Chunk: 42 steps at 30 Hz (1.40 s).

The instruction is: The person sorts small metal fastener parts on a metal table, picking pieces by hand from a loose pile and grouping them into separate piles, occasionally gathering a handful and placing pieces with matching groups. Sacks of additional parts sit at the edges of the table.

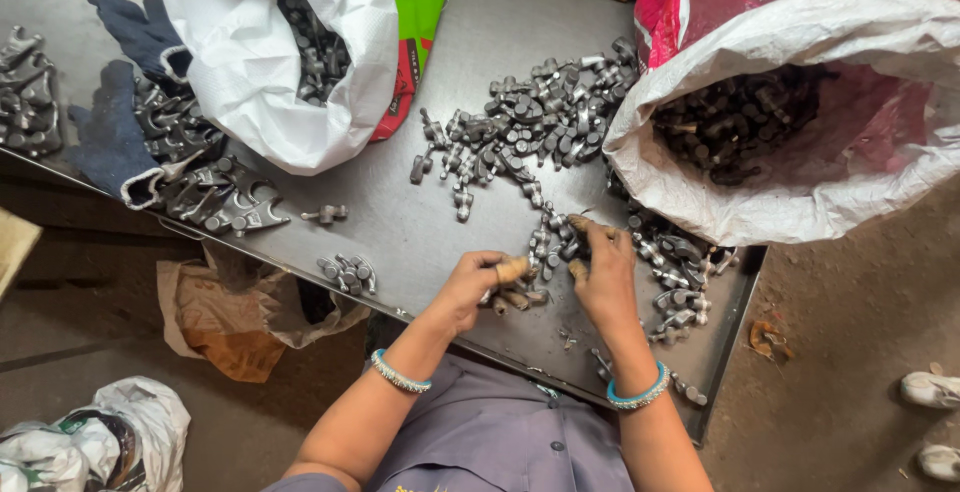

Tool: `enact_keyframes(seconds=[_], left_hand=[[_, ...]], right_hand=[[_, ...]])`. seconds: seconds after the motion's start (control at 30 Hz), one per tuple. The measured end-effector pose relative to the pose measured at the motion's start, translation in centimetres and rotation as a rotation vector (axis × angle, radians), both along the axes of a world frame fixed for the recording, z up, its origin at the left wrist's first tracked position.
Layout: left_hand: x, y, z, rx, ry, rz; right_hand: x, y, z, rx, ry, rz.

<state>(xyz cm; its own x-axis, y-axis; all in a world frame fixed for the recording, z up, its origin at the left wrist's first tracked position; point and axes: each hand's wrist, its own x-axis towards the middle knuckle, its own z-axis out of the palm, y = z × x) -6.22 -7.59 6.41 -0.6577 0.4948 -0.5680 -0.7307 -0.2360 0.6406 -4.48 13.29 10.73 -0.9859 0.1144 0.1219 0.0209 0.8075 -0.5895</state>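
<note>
My left hand (478,284) rests on the grey metal table (400,222) with its fingers curled around small grey metal parts. My right hand (600,272) is beside it, fingers bent and touching a loose trail of metal parts (545,242); its fingertips wear tan covers. A big heap of the same small cast metal parts (530,117) lies further back in the middle of the table. More parts (680,272) are scattered to the right of my right hand. Both wrists carry pale blue bangles.
A white sack (780,182) with parts inside lies open at the right. Another white sack (270,72) stands at the back left. Dark blue gloves (115,142) and larger forked parts (210,192) lie at the left. A small cluster of parts (348,272) sits near the front edge.
</note>
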Motion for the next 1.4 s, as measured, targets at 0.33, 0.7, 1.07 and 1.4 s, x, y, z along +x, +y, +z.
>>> enact_keyframes(seconds=[0.33,0.7,1.07,1.4], left_hand=[[0.3,-1.4,1.5,-0.303,0.199,-0.387],[0.1,3.2,-0.3,-0.165,0.131,-0.326],[0.9,4.7,-2.6,0.247,-0.230,-0.031],[-1.6,-2.7,-2.9,0.193,-0.186,0.096]], right_hand=[[4.1,2.8,-4.2,-0.831,-0.074,-0.067],[8.3,6.7,-9.3,-1.761,-0.243,-0.347],[5.2,1.9,-1.8,-0.944,-0.145,0.016],[3.3,-0.8,0.5,-0.014,0.024,0.051]])
